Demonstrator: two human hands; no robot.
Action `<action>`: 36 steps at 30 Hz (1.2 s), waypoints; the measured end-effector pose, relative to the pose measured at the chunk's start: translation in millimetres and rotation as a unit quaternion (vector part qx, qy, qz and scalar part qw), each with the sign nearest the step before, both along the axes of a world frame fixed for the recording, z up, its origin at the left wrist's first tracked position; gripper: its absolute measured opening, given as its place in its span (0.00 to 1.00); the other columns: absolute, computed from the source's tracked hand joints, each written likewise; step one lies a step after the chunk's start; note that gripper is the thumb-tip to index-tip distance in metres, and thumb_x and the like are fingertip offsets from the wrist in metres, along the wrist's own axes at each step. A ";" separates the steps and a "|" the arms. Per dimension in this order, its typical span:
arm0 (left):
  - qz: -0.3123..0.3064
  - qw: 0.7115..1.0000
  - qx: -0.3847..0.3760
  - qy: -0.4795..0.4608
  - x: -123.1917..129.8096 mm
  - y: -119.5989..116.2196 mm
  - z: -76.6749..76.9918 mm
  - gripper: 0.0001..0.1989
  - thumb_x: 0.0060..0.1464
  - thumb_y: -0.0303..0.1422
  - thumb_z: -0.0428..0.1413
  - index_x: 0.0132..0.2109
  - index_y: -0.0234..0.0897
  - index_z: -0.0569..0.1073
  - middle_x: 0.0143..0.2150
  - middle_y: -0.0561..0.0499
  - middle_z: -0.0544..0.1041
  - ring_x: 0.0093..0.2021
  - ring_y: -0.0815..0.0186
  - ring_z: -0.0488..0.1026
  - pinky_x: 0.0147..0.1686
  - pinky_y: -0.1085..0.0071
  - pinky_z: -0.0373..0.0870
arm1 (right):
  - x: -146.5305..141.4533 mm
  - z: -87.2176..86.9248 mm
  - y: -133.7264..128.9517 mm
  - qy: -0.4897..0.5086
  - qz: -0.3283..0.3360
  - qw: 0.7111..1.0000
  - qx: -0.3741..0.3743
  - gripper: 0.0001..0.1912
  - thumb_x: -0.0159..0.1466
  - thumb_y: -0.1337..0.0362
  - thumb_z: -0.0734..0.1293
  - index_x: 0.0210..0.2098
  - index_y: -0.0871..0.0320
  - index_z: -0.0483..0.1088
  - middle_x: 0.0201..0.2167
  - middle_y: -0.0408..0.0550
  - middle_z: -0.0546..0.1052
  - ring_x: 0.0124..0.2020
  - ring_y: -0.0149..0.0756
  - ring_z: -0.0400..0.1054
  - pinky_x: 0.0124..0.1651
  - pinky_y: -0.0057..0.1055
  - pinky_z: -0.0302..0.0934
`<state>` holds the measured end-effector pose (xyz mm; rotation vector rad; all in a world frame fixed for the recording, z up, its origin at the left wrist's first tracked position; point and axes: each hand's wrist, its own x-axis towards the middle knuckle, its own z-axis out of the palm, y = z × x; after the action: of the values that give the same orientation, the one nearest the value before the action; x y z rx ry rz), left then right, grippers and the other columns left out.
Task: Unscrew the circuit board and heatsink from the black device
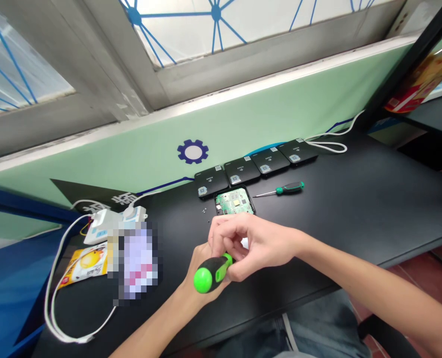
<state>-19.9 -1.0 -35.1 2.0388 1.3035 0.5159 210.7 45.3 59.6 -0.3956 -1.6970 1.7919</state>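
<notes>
My left hand (202,271) cradles green screwdriver (210,273); right hand (252,246) grips above it, tip hidden. Two-handed hold steady, well short of circuit board (234,203).

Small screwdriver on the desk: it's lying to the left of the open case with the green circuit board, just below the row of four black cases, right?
Not quite: the head view shows the small screwdriver lying to the right of the open case with the green circuit board, not the left. It is just below the row of four black cases, as you said.
</notes>
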 end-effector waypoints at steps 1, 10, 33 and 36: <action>-0.013 1.000 0.006 0.002 -0.2 -0.2 -0.2 0.06 0.57 0.37 0.68 0.39 0.41 0.81 0.41 0.50 0.85 0.44 0.54 0.84 0.45 0.64 0.80 | 0.0 -0.2 0.1 -0.003 -0.002 1.000 0.002 0.11 0.56 0.67 0.83 0.37 0.56 0.82 0.37 0.40 0.75 0.32 0.29 0.68 0.29 0.24 0.63; 0.002 0.999 0.040 0.017 18.1 -1.7 36.1 0.06 0.63 0.34 0.61 0.47 0.42 0.77 0.38 0.51 0.83 0.37 0.56 0.83 0.38 0.63 0.80 | -0.1 4.4 -0.8 0.016 -0.017 0.999 -0.026 0.16 0.56 0.75 0.73 0.42 0.57 0.79 0.31 0.35 0.74 0.28 0.26 0.65 0.29 0.24 0.59; 0.060 0.990 0.108 -0.070 23.4 -1.9 37.8 0.06 0.64 0.37 0.64 0.46 0.42 0.79 0.42 0.50 0.82 0.36 0.60 0.83 0.34 0.68 0.79 | 2.0 2.6 2.8 0.014 -0.051 0.994 -0.093 0.30 0.53 0.54 0.90 0.35 0.54 0.68 0.27 0.34 0.72 0.27 0.28 0.60 0.30 0.28 0.51; 0.052 0.991 0.103 -0.068 19.4 1.1 37.7 0.06 0.67 0.38 0.64 0.42 0.41 0.79 0.38 0.51 0.81 0.37 0.58 0.83 0.36 0.66 0.80 | 2.6 5.1 3.2 0.002 -0.071 0.996 -0.056 0.27 0.54 0.53 0.90 0.35 0.55 0.72 0.23 0.30 0.64 0.25 0.27 0.54 0.27 0.29 0.46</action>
<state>-0.5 0.1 2.6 2.0664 1.3237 0.8544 213.3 48.5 64.7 -0.5466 -1.5300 1.7860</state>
